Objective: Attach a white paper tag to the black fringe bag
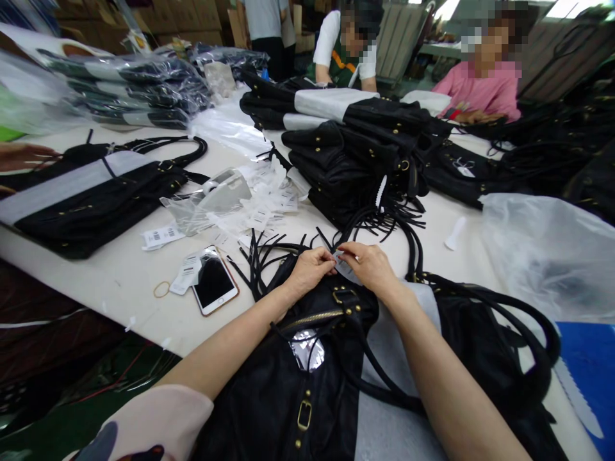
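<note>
Both hands meet over the far end of a black handbag (250,390) with brass buckles and a gold zipper. Thumb and fingers of my left hand (311,267) are pinched at the left edge of a pale hang tag (348,271). My right hand (369,264) grips the same tag from the other side, and the fingers partly cover it. Black tassel strands (262,259) spread out left of my left hand. Under my right forearm, a pale grey wrapping sheet (389,410) crosses the bag, with the black handles (523,320) further right.
Ahead is a stack of black bags (346,141). Loose printed tags (259,208), a phone (214,282) and a rubber band (162,289) lie to the left. Clear plastic (548,250) lies right. A co-worker's hand (29,155) touches another bag (96,198); other people stand behind.
</note>
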The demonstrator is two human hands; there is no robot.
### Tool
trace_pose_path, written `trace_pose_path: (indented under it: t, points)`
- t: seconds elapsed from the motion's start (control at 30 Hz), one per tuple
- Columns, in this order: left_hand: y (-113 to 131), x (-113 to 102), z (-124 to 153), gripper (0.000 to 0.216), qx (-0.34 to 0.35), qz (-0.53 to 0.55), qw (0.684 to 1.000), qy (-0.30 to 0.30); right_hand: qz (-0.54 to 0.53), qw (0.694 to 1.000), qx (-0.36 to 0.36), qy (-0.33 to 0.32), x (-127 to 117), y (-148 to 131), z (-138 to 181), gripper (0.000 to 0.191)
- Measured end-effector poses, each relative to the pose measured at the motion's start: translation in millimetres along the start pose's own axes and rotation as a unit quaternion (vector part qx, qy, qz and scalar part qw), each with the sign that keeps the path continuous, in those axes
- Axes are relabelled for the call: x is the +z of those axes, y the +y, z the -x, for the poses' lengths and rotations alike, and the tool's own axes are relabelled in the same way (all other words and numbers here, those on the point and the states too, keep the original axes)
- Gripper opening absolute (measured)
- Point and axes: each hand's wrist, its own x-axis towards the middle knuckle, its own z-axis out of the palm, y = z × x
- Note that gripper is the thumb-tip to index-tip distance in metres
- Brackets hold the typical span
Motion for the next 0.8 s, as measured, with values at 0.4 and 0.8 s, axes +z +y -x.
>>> trace_pose_path:
  t: [0.4, 0.8]
  points:
    - [-2.9, -0.7, 0.0, 0.005, 0.011, -0.027, 0.999, -0.018, -0.096, 0.995, 0.004, -0.02, 18.3, 9.6, -3.7, 0.007]
    - [-0.7, -0.8, 0.8, 0.003, -0.019, -0.1, 0.995, -0.002, -0.306, 0.951, 0.045, 0.018, 26.2, 7.5, 2.9, 0.009]
